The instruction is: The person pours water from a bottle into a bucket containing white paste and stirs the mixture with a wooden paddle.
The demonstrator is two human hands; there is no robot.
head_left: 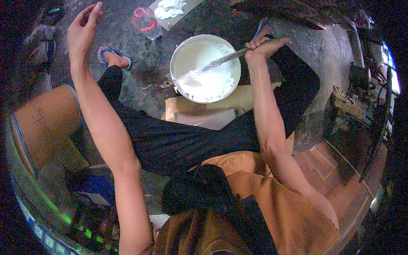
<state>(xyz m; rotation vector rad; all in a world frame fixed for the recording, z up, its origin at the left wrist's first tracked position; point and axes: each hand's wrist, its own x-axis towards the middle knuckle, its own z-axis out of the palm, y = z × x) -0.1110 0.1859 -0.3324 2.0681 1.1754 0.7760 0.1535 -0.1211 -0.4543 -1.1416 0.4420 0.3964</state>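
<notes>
My right hand (265, 49) is closed around the upper part of a long stick (227, 58). The stick slants down to the left, and its white-coated lower end lies in a white bucket (173, 83). Thick white paste (208, 87) sits inside the bucket and clings to its inner wall. My left hand (84, 27) is raised at the upper left, away from the bucket. Its fingers are loosely bent with the thumb apart, and I see nothing in them. Nearest to it stands a clear plastic bottle (148, 24) with a red label.
A white lump (170, 8) rests on a flat sheet beyond the bottle. Brown paper (242, 94) lies on the dark floor beside the bucket. A brown drum-like container (46, 119) is at my left. Cluttered metal equipment (352, 102) stands at the right.
</notes>
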